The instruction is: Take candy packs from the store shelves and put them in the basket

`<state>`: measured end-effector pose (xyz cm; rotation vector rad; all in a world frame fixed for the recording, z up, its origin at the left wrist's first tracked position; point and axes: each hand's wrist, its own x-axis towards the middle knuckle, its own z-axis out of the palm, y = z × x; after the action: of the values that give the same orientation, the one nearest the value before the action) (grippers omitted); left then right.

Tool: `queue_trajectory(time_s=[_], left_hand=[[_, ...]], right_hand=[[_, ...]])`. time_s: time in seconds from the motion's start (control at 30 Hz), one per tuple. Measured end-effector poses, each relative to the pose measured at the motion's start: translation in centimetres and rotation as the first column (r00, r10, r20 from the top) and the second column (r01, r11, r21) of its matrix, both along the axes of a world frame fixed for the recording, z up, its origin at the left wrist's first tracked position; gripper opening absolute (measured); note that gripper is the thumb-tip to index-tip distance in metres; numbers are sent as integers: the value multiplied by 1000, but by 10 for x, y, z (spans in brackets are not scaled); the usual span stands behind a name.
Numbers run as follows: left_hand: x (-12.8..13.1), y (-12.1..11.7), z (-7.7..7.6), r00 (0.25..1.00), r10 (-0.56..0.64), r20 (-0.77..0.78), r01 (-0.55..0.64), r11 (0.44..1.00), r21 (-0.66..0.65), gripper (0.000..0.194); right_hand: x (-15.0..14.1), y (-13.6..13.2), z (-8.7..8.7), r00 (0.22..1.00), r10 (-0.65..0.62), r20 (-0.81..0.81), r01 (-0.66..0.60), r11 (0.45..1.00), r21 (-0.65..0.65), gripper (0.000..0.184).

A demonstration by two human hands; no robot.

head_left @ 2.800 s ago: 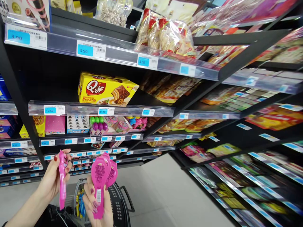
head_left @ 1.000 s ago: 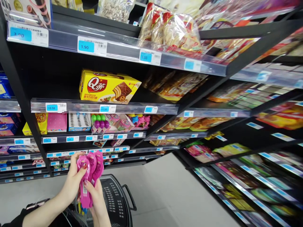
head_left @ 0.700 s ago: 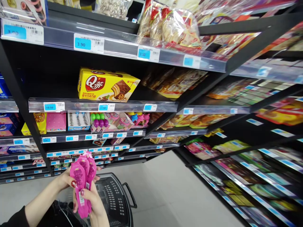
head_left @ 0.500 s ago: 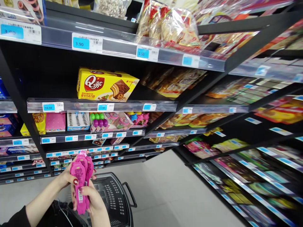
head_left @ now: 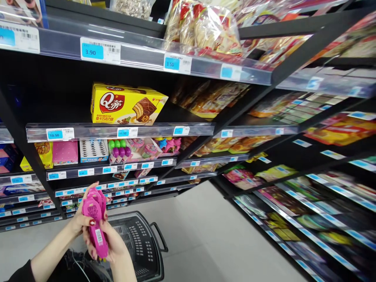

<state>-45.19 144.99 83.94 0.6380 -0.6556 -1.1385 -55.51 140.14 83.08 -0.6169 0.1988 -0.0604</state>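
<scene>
Low on the left, both my hands grip a small bunch of bright pink packets (head_left: 93,211), long with a wider rounded top and dark print. A white barcode label shows on the front one. My left hand (head_left: 80,220) wraps the upper part from the left, its thumb across the front. From the right, my right hand (head_left: 113,239) holds the lower part, with some fingers hidden behind the packets. Just beneath and to the right of my hands is a dark grey shopping basket (head_left: 141,243) with slotted walls and a black handle.
Ahead, black shelving (head_left: 188,129) carries a yellow cake box (head_left: 126,105) and small sweets boxes on lower levels. Bagged snacks (head_left: 216,29) lie on the upper shelf. More shelves (head_left: 311,219) run along the right. Grey floor (head_left: 199,235) lies between them.
The pink packets are drawn closer together and tilted, and my right hand's grip on them has shifted up. The whole view has moved slightly.
</scene>
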Motion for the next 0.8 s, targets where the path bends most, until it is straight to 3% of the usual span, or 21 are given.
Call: queue_trajectory(time_s=[0.1,0.27,0.4,0.57,0.67,0.8], left_hand=[[0,6,9,999,34,-32,-32,997,64,82],[-4,10,18,987,130,-95,-121,988,91,89],[-10,10,29,976,184,-117,-170,978,120,99],[-12,11,35,965,220,-143,-198,969,149,98],[-12,12,33,952,277,-129,-253,952,175,95],[-13,14,29,943,322,-85,-297,928,226,94]], right_hand=[[-1,2,-3,999,5,-36,-4,1000,31,46],[0,11,-3,973,-188,-130,189,982,-4,60],[2,17,7,967,-143,-211,141,990,-27,77],[2,23,17,930,-208,-302,190,978,-88,72],[-2,26,17,922,-263,-283,249,965,-84,68],[-8,27,16,892,-333,-305,287,940,-186,65]])
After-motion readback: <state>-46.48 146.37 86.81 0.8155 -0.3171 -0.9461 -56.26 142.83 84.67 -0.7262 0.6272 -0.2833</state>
